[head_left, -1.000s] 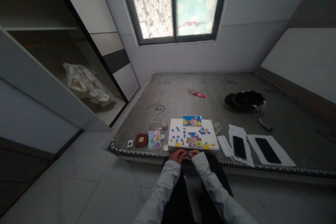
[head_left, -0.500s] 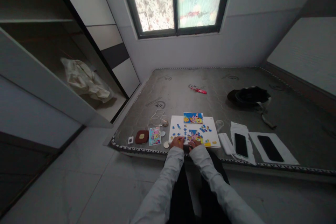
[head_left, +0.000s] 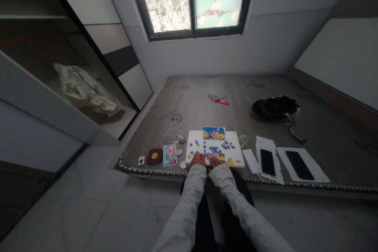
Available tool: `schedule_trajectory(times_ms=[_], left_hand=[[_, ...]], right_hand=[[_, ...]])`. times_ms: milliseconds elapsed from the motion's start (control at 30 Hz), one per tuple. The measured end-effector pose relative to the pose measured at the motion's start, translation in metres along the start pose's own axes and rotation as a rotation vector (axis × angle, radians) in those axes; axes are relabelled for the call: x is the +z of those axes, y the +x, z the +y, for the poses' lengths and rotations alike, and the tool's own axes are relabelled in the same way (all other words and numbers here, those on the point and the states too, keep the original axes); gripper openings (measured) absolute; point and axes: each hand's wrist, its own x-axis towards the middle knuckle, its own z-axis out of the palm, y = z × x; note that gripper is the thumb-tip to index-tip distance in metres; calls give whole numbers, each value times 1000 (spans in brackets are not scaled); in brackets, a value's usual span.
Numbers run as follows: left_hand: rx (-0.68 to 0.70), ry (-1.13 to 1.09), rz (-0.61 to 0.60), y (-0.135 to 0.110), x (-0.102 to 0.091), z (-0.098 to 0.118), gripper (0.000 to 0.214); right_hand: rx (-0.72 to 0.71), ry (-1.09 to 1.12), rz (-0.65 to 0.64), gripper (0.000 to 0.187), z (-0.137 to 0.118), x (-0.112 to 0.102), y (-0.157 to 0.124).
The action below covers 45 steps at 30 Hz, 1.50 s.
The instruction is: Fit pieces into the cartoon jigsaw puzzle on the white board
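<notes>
A white board (head_left: 236, 141) lies at the near edge of a grey mattress (head_left: 236, 102). Scattered blue and yellow jigsaw pieces (head_left: 228, 146) lie on it, with a partly joined cartoon picture (head_left: 215, 151) in the middle and a reference picture (head_left: 214, 133) at its far edge. My left hand (head_left: 197, 160) rests on the board's near left part, fingers curled down onto it. My right hand (head_left: 215, 161) lies beside it, fingertips pressed at the near edge of the joined picture. The hands are too small to show what they hold.
Left of the board lie a small cartoon card (head_left: 169, 154), a dark red round case (head_left: 154, 156), a white cable (head_left: 173, 134) and small discs. To the right are two black phones (head_left: 267, 162) on white sheets (head_left: 307, 164). A black bundle (head_left: 274, 107) and a red wrapper (head_left: 221, 101) lie farther back.
Both hands moved from the mattress edge, where they met over a small blue piece, forward onto the board. They now rest at the joined picture. The camera shifted slightly.
</notes>
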Motion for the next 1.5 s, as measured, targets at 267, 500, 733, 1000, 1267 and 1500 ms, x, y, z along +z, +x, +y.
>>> schedule_trajectory(times_ms=[267, 500, 733, 1000, 1267, 1500], left_hand=[[-171, 80, -72, 6, -15, 12, 29], [-203, 112, -139, 19, -17, 10, 28], [-218, 100, -115, 18, -13, 7, 29], [-187, 47, -67, 11, -15, 10, 29], [-195, -87, 47, 14, -9, -3, 30], [-184, -141, 194, 2, -20, -30, 30]], right_hand=[[25, 13, -32, 68, 1, 12, 4], [32, 50, -30, 70, 2, 16, 6], [35, 48, -45, 71, -2, 8, 4], [27, 11, -60, 69, -6, 0, 2], [51, 31, -9, 69, -10, -8, -2], [24, 60, 60, 67, -10, -14, -7]])
